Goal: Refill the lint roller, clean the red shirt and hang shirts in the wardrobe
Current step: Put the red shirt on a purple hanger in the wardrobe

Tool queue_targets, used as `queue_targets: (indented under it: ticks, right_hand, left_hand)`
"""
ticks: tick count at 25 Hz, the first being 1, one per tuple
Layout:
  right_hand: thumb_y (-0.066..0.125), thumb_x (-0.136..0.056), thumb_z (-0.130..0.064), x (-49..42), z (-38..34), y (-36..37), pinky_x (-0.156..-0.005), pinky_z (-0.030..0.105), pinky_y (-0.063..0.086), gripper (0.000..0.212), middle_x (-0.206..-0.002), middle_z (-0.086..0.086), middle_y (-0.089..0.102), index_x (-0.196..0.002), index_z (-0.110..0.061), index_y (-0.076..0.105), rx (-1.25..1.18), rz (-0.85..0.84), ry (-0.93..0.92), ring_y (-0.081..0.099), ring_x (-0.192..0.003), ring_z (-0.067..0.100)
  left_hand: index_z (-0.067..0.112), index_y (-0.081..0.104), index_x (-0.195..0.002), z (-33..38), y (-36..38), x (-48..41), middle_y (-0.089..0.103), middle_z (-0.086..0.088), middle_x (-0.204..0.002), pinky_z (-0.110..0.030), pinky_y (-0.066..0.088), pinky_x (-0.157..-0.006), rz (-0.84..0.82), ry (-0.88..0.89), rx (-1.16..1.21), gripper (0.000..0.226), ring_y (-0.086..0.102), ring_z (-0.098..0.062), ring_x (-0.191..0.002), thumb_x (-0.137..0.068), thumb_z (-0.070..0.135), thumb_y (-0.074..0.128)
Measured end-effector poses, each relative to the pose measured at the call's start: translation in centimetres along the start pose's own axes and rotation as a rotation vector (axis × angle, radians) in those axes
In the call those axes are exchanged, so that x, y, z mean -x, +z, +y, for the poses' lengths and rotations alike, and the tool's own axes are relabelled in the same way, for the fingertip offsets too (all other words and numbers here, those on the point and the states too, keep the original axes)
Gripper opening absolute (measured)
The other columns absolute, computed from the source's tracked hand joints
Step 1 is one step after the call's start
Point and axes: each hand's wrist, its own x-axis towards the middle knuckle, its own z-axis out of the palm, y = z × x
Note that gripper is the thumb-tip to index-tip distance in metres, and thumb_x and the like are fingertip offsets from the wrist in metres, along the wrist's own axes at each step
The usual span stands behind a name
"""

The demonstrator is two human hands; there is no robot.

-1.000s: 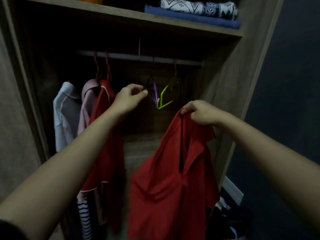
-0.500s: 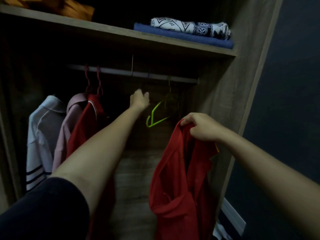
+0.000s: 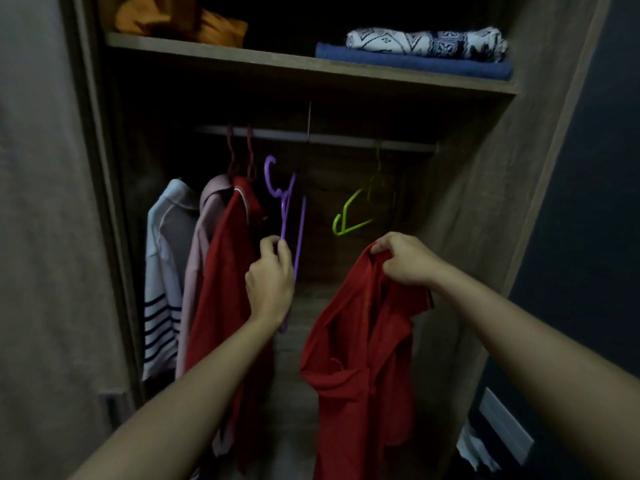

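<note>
- My left hand [image 3: 270,285] is closed around a purple plastic hanger [image 3: 289,216], fingers wrapped on its lower part; the hanger stands almost upright, hook at the top, and that hook is clear of the rail, not over it.
- My right hand [image 3: 403,259] is pinched shut on the collar of the red shirt [image 3: 360,358], which hangs limp from that grip in front of the right half of the wardrobe, well below the rail.
- The red shirt is bright, soft and crumpled, with an open collar and front; in this dim light I cannot tell whether any lint is on it.
- By my judgement the hanging step is in hand: hanger and shirt are both held but apart, so the shirt is not yet on a hanger.
- The lint roller is nowhere in view, so I cannot say from here whether refilling and cleaning are finished.
- Already on the hanging rail [image 3: 318,136], at the left: a white shirt with dark stripes [image 3: 162,271], a pale pink shirt [image 3: 197,258] and another red garment [image 3: 225,278], packed side by side.
- A lime green hanger [image 3: 349,216] hangs empty toward the right of the rail.
- On the shelf [image 3: 304,65] above lie an orange cloth [image 3: 180,19] and a patterned folded cloth [image 3: 426,43] on top of a blue one [image 3: 412,65].
</note>
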Motion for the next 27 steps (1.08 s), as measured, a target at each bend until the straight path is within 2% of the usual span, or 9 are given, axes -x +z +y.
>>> queue_targets:
  ticks: [3,6,10,13,17,20,22,24,27]
  right_hand:
    - [0.051,-0.073,-0.003,0.4,-1.4,1.6,-0.104,0.034,0.041,0.049,-0.132,0.006,0.053,-0.12,-0.015,0.06,-0.014,0.023,0.029,0.05,-0.122,0.025]
    - [0.055,-0.073,-0.004,0.9,-2.9,2.3,-0.106,0.031,0.038,0.051,-0.134,0.008,0.051,-0.123,-0.011,0.058,-0.055,0.069,0.053,0.049,-0.124,0.025]
    - [0.051,-0.075,0.003,2.0,-3.8,1.3,-0.104,0.024,0.034,0.052,-0.135,0.009,0.05,-0.126,-0.007,0.056,-0.224,0.211,0.112,0.047,-0.126,0.023]
    - [0.051,-0.069,-0.002,2.7,-3.7,0.7,-0.108,0.029,0.037,0.056,-0.134,0.005,0.049,-0.124,-0.007,0.057,-0.367,0.233,0.117,0.049,-0.125,0.021]
    - [0.047,-0.07,0.013,4.7,-6.2,0.7,-0.106,0.015,0.025,0.057,-0.137,0.012,0.046,-0.125,0.0,0.054,-0.251,0.146,-0.103,0.041,-0.13,0.022]
    - [0.052,-0.074,-0.016,7.4,-8.1,1.4,-0.105,0.03,0.031,0.044,-0.128,0.006,0.055,-0.116,-0.007,0.062,-0.043,0.075,-0.371,0.049,-0.123,0.02]
    - [0.045,-0.081,-0.046,8.6,-7.5,1.6,-0.079,0.033,0.044,0.036,-0.094,-0.001,0.068,-0.088,-0.019,0.067,0.313,0.31,-0.477,0.065,-0.091,0.02]
    - [0.04,-0.087,-0.053,9.3,-6.4,1.3,-0.048,0.025,0.036,0.046,-0.063,-0.001,0.064,-0.064,-0.019,0.059,0.526,0.483,-0.511,0.065,-0.059,0.023]
    - [0.038,-0.089,-0.053,9.3,-6.0,0.8,-0.042,0.021,0.027,0.048,-0.059,0.001,0.065,-0.063,-0.017,0.056,0.499,0.526,-0.483,0.065,-0.053,0.025]
  left_hand:
    - [0.009,0.056,-0.105,-3.4,-4.0,4.1,0.064,-0.012,-0.06,-0.036,0.047,-0.055,0.055,0.061,0.082,0.037,0.063,-0.033,-0.056,-0.095,0.038,0.035]
    - [0.005,0.06,-0.104,-6.3,-8.0,5.6,0.056,-0.003,-0.052,-0.017,0.037,-0.049,0.054,0.072,0.167,0.04,0.054,-0.018,-0.047,-0.094,0.038,0.039]
    - [0.009,0.063,-0.09,-10.2,-12.5,5.0,0.056,-0.014,-0.05,-0.028,0.035,-0.052,0.041,0.272,0.035,0.045,0.052,-0.019,-0.06,-0.092,0.047,0.04]
    - [0.019,0.052,-0.088,-12.5,-14.8,4.9,0.059,-0.013,-0.05,-0.029,0.036,-0.051,0.003,0.48,-0.082,0.04,0.054,-0.018,-0.047,-0.096,0.052,0.031]
    - [0.022,0.049,-0.092,-11.6,-13.7,5.4,0.061,-0.008,-0.051,-0.028,0.039,-0.049,-0.154,0.788,-0.134,0.031,0.058,-0.019,-0.04,-0.1,0.045,0.031]
    - [0.021,0.049,-0.094,-8.9,-12.0,5.3,0.062,-0.006,-0.054,-0.029,0.041,-0.046,-0.188,0.823,-0.118,0.028,0.06,-0.019,-0.044,-0.1,0.042,0.032]
    - [0.021,0.049,-0.095,-7.4,-11.5,5.1,0.064,-0.006,-0.059,-0.031,0.044,-0.048,-0.183,0.79,-0.054,0.028,0.062,-0.021,-0.048,-0.1,0.043,0.032]
    - [0.024,0.049,-0.098,-6.2,-11.2,4.7,0.067,-0.007,-0.065,-0.034,0.049,-0.05,-0.164,0.763,-0.075,0.028,0.065,-0.023,-0.054,-0.099,0.046,0.031]
    - [0.025,0.052,-0.112,-3.8,-10.2,5.2,0.065,-0.01,-0.107,-0.037,0.046,-0.079,0.047,0.608,-0.129,0.02,0.061,-0.025,-0.094,-0.095,0.035,0.047]
